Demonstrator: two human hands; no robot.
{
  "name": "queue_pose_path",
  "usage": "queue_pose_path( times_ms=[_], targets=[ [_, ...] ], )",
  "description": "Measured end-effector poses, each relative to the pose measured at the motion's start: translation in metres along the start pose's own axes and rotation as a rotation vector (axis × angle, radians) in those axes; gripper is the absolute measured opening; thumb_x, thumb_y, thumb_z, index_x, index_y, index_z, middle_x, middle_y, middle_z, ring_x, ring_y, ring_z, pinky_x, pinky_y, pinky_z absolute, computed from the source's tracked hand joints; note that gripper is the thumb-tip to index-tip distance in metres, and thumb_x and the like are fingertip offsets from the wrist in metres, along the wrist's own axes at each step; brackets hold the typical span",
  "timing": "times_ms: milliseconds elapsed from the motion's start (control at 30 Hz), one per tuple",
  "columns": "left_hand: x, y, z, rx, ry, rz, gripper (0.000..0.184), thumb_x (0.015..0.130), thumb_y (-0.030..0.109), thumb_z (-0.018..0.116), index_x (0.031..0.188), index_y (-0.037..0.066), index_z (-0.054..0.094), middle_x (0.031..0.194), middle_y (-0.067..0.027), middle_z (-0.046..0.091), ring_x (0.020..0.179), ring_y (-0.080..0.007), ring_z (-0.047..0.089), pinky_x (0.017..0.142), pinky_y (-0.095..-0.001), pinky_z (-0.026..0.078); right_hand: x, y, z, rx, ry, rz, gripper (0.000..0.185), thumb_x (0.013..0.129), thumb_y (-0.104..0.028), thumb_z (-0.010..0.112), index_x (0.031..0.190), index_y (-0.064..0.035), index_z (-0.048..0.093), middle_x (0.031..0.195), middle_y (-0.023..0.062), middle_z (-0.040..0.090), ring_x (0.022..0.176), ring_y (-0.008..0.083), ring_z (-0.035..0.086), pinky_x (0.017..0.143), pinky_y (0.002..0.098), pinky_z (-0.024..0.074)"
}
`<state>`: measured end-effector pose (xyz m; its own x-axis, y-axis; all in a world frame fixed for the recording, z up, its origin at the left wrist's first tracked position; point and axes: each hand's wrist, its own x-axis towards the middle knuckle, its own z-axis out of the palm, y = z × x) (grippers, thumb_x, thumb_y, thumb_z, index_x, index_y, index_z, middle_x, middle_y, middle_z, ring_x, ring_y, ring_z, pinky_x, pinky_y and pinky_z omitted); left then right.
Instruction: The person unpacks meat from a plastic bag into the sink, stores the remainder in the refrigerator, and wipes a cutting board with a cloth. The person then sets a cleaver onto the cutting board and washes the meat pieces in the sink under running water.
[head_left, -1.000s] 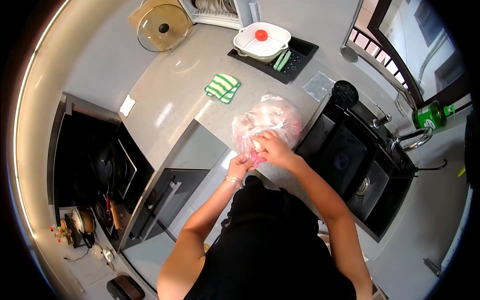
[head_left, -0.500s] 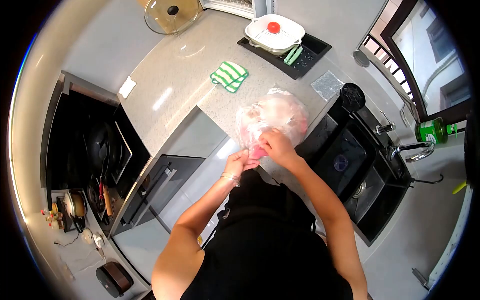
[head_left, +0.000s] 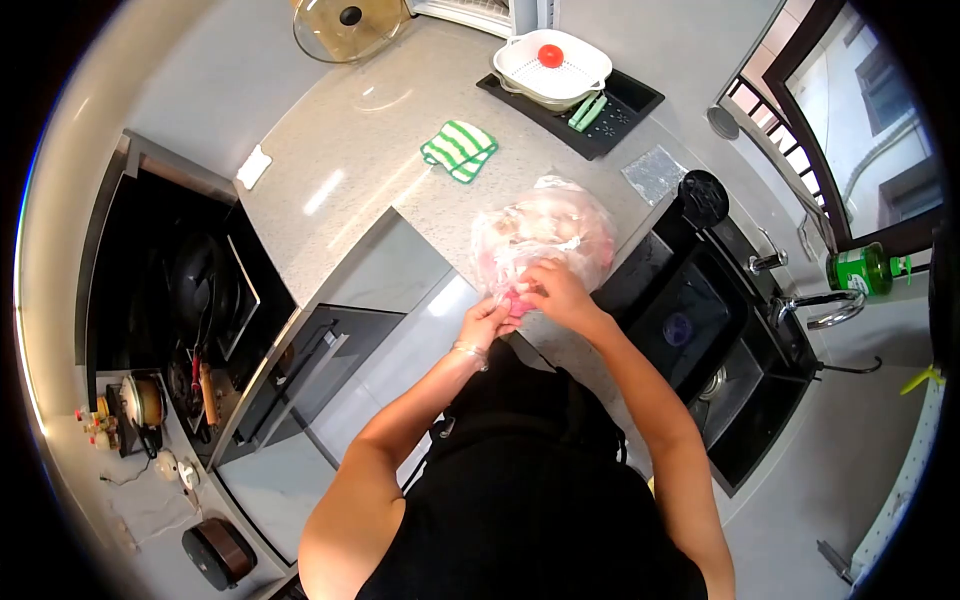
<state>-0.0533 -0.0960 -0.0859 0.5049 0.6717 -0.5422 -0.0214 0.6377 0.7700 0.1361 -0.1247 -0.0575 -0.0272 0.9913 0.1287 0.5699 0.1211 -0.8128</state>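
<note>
A full, translucent plastic bag (head_left: 548, 220) sits at the counter's front edge, close to my body. Pale, lumpy contents show through it, but I cannot make out what they are. The bag's gathered, pinkish neck points toward me. My left hand (head_left: 487, 321), with a bracelet at the wrist, pinches that neck from the left. On the other side my right hand (head_left: 556, 292) has its fingers curled on the same gathered plastic. The fingertips of both hands nearly meet there.
Beyond the bag lies a green-and-white striped cloth (head_left: 460, 151). A white colander (head_left: 582, 75) with a red item stands on a black drain tray (head_left: 632, 97). The black sink (head_left: 770, 410) is at right, the stove with a wok (head_left: 196, 285) at left.
Both hands stay at the bag's neck, with small finger shifts. The plastic on top of the bag has crumpled more and creased near my right hand.
</note>
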Motion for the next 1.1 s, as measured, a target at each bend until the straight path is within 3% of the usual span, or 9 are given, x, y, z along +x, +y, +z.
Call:
queue_pose_path(
  times_ms=[167, 267, 367, 467, 567, 667, 767, 867, 1100],
  targets=[
    [-0.002, 0.009, 0.009, -0.145, 0.081, -0.056, 0.013, 0.09, 0.01, 0.055, 0.097, 0.001, 0.062, 0.092, -0.0085, 0.067, 0.079, -0.0157, 0.065, 0.069, -0.0234, 0.051, 0.001, -0.017, 0.021, -0.33, 0.119, -0.029, 0.032, 0.066, -0.018, 0.071, 0.095, -0.0077, 0.063, 0.096, 0.0094, 0.054, 0.099, 0.0278, 0.049, 0.074, 0.0394, 0.0465],
    [0.005, 0.001, 0.002, -0.105, 0.037, -0.029, 0.012, 0.089, 0.007, 0.055, 0.096, 0.001, 0.062, 0.092, -0.0084, 0.067, 0.081, -0.0158, 0.065, 0.068, -0.023, 0.051, 0.003, -0.025, 0.021, -0.398, 0.095, -0.013, 0.035, 0.064, -0.015, 0.073, 0.098, -0.008, 0.067, 0.084, 0.0075, 0.054, 0.088, 0.027, 0.051, 0.075, 0.0375, 0.0452],
    [0.007, 0.005, 0.003, -0.059, 0.038, -0.028, 0.013, 0.09, 0.012, 0.057, 0.093, 0.001, 0.063, 0.089, -0.0064, 0.067, 0.077, -0.0139, 0.065, 0.066, -0.0222, 0.051, 0.005, -0.018, 0.022, -0.39, 0.128, -0.066, 0.02, 0.065, -0.014, 0.069, 0.085, -0.0077, 0.067, 0.082, 0.0063, 0.054, 0.086, 0.0276, 0.051, 0.073, 0.0383, 0.0449],
    [0.01, 0.01, 0.008, 0.241, 0.056, 0.044, 0.017, 0.092, 0.017, 0.055, 0.09, 0.002, 0.063, 0.08, -0.0029, 0.066, 0.068, -0.0101, 0.061, 0.061, -0.021, 0.048, 0.004, -0.008, 0.026, -0.335, 0.169, -0.094, 0.007, 0.067, -0.012, 0.066, 0.071, -0.0071, 0.062, 0.08, 0.0063, 0.053, 0.084, 0.0283, 0.051, 0.072, 0.0381, 0.0451],
    [0.023, 0.002, 0.0, 0.478, 0.009, 0.18, 0.025, 0.094, 0.024, 0.052, 0.085, 0.003, 0.062, 0.07, -0.0014, 0.063, 0.059, -0.008, 0.054, 0.055, -0.0232, 0.044, 0.013, -0.009, 0.012, -0.364, 0.108, -0.15, 0.009, 0.069, -0.015, 0.062, 0.066, -0.0064, 0.06, 0.081, 0.0084, 0.053, 0.082, 0.0284, 0.053, 0.069, 0.0377, 0.0466],
    [0.027, 0.002, -0.002, 0.818, 0.033, 0.394, 0.028, 0.095, 0.026, 0.05, 0.083, 0.002, 0.059, 0.064, -0.0067, 0.059, 0.055, -0.0146, 0.052, 0.054, -0.0292, 0.043, 0.018, -0.016, 0.004, -0.422, 0.096, -0.225, 0.01, 0.069, -0.014, 0.061, 0.067, -0.0047, 0.058, 0.081, 0.0097, 0.053, 0.08, 0.029, 0.053, 0.069, 0.0379, 0.0466],
    [0.027, 0.003, 0.0, 0.937, 0.091, 0.558, 0.03, 0.096, 0.026, 0.047, 0.082, 0.001, 0.056, 0.062, -0.0135, 0.056, 0.054, -0.0244, 0.052, 0.055, -0.0347, 0.043, 0.021, -0.016, 0.004, -0.434, 0.093, -0.227, 0.011, 0.07, -0.014, 0.061, 0.071, -0.0034, 0.057, 0.081, 0.0111, 0.053, 0.08, 0.0293, 0.054, 0.068, 0.0384, 0.0467],
    [0.021, 0.013, 0.009, 0.864, 0.121, 0.585, 0.029, 0.096, 0.023, 0.046, 0.08, 0.0, 0.054, 0.062, -0.0167, 0.053, 0.056, -0.0315, 0.052, 0.056, -0.0374, 0.042, 0.024, -0.02, 0.006, -0.396, 0.136, -0.169, 0.013, 0.071, -0.014, 0.06, 0.072, -0.0026, 0.055, 0.082, 0.0123, 0.053, 0.077, 0.0308, 0.054, 0.066, 0.04, 0.0469],
    [0.004, 0.03, 0.017, 0.941, 0.021, 0.661, 0.025, 0.095, 0.02, 0.045, 0.088, -0.001, 0.056, 0.07, -0.017, 0.057, 0.064, -0.0308, 0.057, 0.061, -0.0362, 0.044, 0.038, -0.004, 0.001, -0.265, 0.194, 0.097, 0.02, 0.073, -0.016, 0.061, 0.083, -0.0022, 0.049, 0.088, 0.0169, 0.051, 0.081, 0.0388, 0.055, 0.066, 0.0466, 0.0459]
  ],
)
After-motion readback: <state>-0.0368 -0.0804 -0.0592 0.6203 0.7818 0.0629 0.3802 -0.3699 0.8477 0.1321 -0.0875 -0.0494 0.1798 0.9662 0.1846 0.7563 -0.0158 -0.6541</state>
